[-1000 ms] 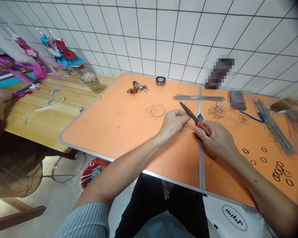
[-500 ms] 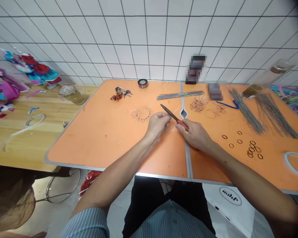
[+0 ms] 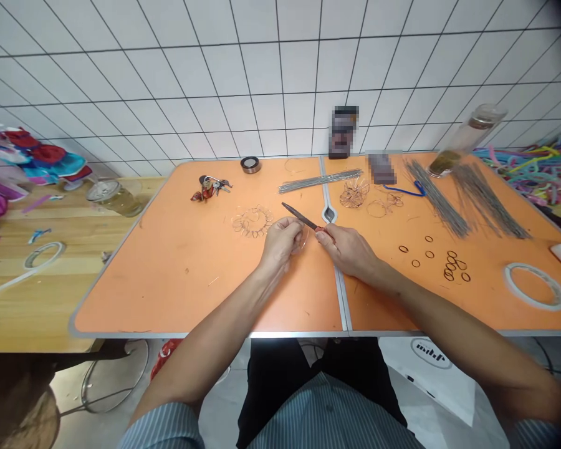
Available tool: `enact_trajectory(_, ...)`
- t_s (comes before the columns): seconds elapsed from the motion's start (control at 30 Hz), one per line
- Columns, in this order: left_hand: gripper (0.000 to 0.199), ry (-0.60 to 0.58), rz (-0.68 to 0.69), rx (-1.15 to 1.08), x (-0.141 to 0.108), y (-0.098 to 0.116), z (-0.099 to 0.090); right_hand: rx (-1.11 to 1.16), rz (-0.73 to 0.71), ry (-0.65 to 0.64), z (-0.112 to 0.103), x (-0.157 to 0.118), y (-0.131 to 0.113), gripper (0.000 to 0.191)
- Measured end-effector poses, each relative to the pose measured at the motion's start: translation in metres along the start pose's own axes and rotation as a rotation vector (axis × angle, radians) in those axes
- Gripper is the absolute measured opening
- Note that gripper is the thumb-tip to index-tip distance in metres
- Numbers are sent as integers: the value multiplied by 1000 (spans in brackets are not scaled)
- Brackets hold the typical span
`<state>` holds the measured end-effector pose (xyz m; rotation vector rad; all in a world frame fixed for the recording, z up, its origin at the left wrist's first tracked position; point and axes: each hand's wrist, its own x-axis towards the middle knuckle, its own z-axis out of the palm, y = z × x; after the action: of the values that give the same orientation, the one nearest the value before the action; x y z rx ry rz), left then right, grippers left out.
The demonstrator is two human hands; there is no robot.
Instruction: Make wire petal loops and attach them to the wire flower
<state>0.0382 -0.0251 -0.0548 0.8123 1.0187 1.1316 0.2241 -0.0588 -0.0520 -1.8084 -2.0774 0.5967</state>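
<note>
My right hand (image 3: 350,248) is wrapped round the reddish handle of a dark, long-nosed tool (image 3: 300,215), whose tip points up and left. Beside it, my left hand (image 3: 283,242) is pinched on a thin copper-coloured wire (image 3: 303,242) that curves below the tool. A looped ring of fine wire (image 3: 252,221) lies on the orange table (image 3: 159,268) to the left of my left hand. Beyond my hands is a bundle of straight grey wires (image 3: 320,181). A coiled copper wire bunch (image 3: 354,193) sits to its right.
Keys (image 3: 212,186) and a tape roll (image 3: 250,164) lie at the back left. To the right are grey wire bundles (image 3: 437,199), small dark rings (image 3: 451,267), a tilted glass jar (image 3: 465,142) and a white ring (image 3: 535,287). A lidded jar (image 3: 115,197) stands on the wooden table.
The camera view has shifted, bringing more of the right side of the table into sight. Both hands keep their grips; the curved wire now shows more clearly between them.
</note>
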Motion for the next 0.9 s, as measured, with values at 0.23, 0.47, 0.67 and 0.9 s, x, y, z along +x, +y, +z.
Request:
enact_trajectory(0.23, 23, 3, 8, -17, -1, -1, 0, -14, 6, -7, -2, 1, -4, 55)
enact_trajectory(0.47, 29, -11, 7, -9, -3, 1, -1, -51, 16, -4, -3, 0, -7, 54)
enact_trajectory(0.67, 18, 48, 39, 9, -6, 3, 4, -107, 47, -10, -10, 0, -11, 48)
enact_trajectory(0.9, 15, 42, 26, -20, -5, 3, 9, -187, 21, 53, -5, 2, -1, 34)
